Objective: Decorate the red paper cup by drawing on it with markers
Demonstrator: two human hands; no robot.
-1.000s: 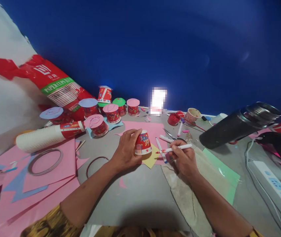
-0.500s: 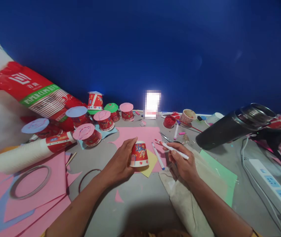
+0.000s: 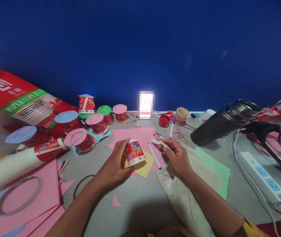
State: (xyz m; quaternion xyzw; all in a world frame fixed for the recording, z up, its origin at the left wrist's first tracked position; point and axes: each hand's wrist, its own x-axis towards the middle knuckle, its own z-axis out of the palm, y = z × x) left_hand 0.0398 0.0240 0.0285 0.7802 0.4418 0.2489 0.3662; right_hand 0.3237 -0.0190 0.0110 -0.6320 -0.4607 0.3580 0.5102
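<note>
An upturned red paper cup is clasped by the fingers of the left hand. At the cup's three o'clock, a red-tipped marker is pinched by the right hand's fingers. Yellow paper is seen at five o'clock.

Premises: handicraft work area; home or workshop undetermined. Evidence: plain grey tabletop against dark blue wall; red printed cups with round paper tops; cut pink paper sheets; slim white felt-tip pens; red plastic paper-cup bag.
</note>
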